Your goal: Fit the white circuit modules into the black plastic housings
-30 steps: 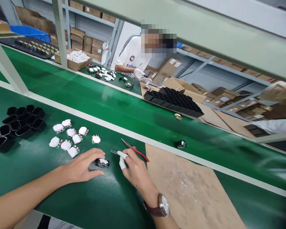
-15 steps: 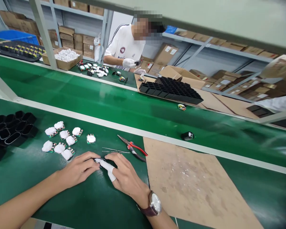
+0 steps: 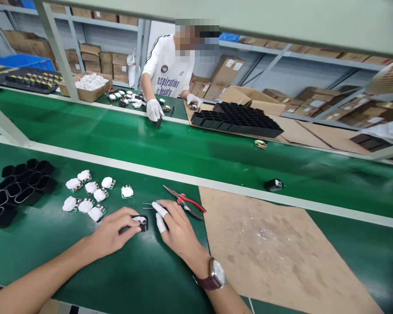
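Pinched in my left hand (image 3: 116,231) is a small black casing (image 3: 143,223) with white material inside, held at the green table. My right hand (image 3: 172,224), with white covers on two fingers and a watch at the wrist, is just right of the casing and apart from it. Its fingertips lie over the thin metal tweezers (image 3: 146,206); whether they grip them is unclear. Pliers with red and black handles (image 3: 185,202) lie right behind that hand. Several small circuit boards topped with white material (image 3: 100,195) are spread behind my left hand.
Black casings (image 3: 26,185) stand at the left. A brown board (image 3: 265,244) lies at the right. Past a pale rail, a green belt (image 3: 190,150) carries a black casing (image 3: 274,185) and a small board (image 3: 260,144). Across it, a person's gloved hand (image 3: 155,110) holds a dark casing.
My right hand has come off the casing and moved to the tweezers. The person opposite has brought a dark casing down to the belt. Items on the belt appear further right.
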A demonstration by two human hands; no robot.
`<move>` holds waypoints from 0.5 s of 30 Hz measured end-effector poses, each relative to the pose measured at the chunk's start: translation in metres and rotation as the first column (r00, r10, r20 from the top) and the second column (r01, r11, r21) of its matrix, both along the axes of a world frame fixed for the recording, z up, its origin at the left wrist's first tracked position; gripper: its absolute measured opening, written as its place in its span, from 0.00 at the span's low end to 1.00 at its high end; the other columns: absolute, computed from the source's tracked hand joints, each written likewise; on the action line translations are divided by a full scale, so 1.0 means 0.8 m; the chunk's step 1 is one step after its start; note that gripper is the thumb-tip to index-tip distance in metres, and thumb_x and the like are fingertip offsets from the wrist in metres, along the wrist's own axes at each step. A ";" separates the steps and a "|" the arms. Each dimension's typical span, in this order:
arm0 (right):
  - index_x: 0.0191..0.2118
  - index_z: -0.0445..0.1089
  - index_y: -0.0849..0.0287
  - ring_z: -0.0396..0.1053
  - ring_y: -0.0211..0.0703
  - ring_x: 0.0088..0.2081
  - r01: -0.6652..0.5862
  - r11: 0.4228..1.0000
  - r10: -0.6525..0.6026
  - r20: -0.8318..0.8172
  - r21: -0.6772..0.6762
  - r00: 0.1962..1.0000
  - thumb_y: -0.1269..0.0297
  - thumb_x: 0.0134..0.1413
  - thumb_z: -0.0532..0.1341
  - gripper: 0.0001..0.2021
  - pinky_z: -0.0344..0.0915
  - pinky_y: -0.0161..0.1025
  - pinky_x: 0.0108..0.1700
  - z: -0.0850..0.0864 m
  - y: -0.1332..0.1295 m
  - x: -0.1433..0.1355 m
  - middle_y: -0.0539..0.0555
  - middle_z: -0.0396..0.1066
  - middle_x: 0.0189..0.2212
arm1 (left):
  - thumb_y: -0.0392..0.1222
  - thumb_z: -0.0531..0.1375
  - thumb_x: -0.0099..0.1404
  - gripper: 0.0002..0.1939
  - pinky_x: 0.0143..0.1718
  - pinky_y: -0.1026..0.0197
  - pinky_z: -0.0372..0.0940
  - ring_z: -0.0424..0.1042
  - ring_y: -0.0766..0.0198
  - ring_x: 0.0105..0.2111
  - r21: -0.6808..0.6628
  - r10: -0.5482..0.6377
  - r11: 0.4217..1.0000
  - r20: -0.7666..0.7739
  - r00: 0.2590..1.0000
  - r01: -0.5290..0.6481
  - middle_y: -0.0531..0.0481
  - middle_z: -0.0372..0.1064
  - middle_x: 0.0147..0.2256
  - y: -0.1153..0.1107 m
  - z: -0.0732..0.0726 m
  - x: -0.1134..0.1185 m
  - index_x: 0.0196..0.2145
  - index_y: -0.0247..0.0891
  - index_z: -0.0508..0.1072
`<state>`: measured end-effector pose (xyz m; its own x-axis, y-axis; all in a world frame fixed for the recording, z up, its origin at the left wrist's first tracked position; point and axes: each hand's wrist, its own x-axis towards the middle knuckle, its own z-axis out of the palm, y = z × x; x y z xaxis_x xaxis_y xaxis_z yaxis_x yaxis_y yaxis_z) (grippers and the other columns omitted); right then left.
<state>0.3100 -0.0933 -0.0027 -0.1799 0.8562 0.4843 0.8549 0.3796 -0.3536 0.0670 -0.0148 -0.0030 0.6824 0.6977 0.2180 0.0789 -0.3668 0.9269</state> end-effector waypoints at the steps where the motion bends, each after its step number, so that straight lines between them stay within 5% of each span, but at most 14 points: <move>1: 0.64 0.65 0.60 0.70 0.57 0.54 0.052 0.998 -0.054 0.091 0.018 0.994 0.77 0.67 0.55 0.22 0.73 0.58 0.54 -0.004 0.001 0.003 0.64 0.72 0.55 | 0.45 0.66 0.72 0.07 0.45 0.54 0.77 0.80 0.56 0.43 -0.198 0.052 0.979 0.064 0.997 -0.038 0.44 0.79 0.44 0.002 0.003 0.002 0.39 0.39 0.77; 4: 0.57 0.68 0.65 0.71 0.56 0.49 0.099 0.994 -0.105 0.262 0.036 0.959 0.80 0.63 0.55 0.19 0.75 0.55 0.50 -0.009 0.000 0.008 0.65 0.73 0.51 | 0.49 0.72 0.66 0.14 0.39 0.57 0.78 0.80 0.60 0.35 -0.687 0.227 0.726 0.197 0.954 -0.031 0.48 0.80 0.35 0.011 0.015 0.007 0.37 0.37 0.76; 6: 0.51 0.71 0.63 0.71 0.53 0.46 0.088 0.995 -0.096 0.283 0.039 0.954 0.84 0.58 0.55 0.19 0.76 0.50 0.48 -0.009 -0.002 0.008 0.63 0.73 0.48 | 0.49 0.75 0.62 0.16 0.39 0.58 0.79 0.80 0.62 0.33 -0.806 0.305 0.592 0.229 0.925 0.004 0.49 0.80 0.33 0.016 0.022 0.009 0.35 0.36 0.76; 8: 0.46 0.71 0.61 0.70 0.51 0.44 0.090 0.994 -0.101 0.282 0.055 0.954 0.86 0.55 0.55 0.18 0.76 0.47 0.46 -0.008 -0.005 0.008 0.61 0.72 0.47 | 0.48 0.77 0.59 0.17 0.39 0.60 0.79 0.80 0.64 0.32 -0.839 0.339 0.544 0.225 0.913 0.005 0.49 0.80 0.33 0.016 0.026 0.010 0.33 0.35 0.77; 11: 0.43 0.71 0.59 0.70 0.52 0.43 0.120 0.989 -0.139 0.289 0.083 0.947 0.86 0.52 0.56 0.18 0.76 0.47 0.45 -0.011 -0.006 0.010 0.60 0.72 0.44 | 0.50 0.77 0.59 0.18 0.39 0.58 0.79 0.80 0.63 0.32 -0.803 0.336 0.595 0.202 0.920 -0.041 0.49 0.80 0.32 0.014 0.030 0.010 0.33 0.35 0.76; 13: 0.41 0.70 0.60 0.70 0.53 0.42 0.156 0.983 -0.179 0.295 0.101 0.939 0.86 0.49 0.56 0.18 0.76 0.49 0.45 -0.017 -0.006 0.013 0.60 0.71 0.43 | 0.52 0.75 0.61 0.18 0.40 0.56 0.79 0.80 0.61 0.34 -0.676 0.304 0.727 0.166 0.938 -0.116 0.48 0.80 0.34 0.019 0.036 0.008 0.34 0.36 0.77; 15: 0.42 0.70 0.60 0.69 0.54 0.42 0.194 0.973 -0.222 0.300 0.121 0.928 0.87 0.48 0.55 0.19 0.75 0.50 0.45 -0.022 -0.004 0.015 0.61 0.71 0.43 | 0.54 0.72 0.63 0.18 0.42 0.55 0.78 0.81 0.58 0.38 -0.365 0.271 0.902 0.064 0.960 -0.230 0.45 0.81 0.39 0.039 0.045 0.007 0.36 0.37 0.78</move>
<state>0.3224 -0.0967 -0.0205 -0.1549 0.8474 0.5078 0.9796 0.1985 -0.0323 0.0726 0.0168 0.0330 0.4605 0.8876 -0.0087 0.0152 0.0019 0.9999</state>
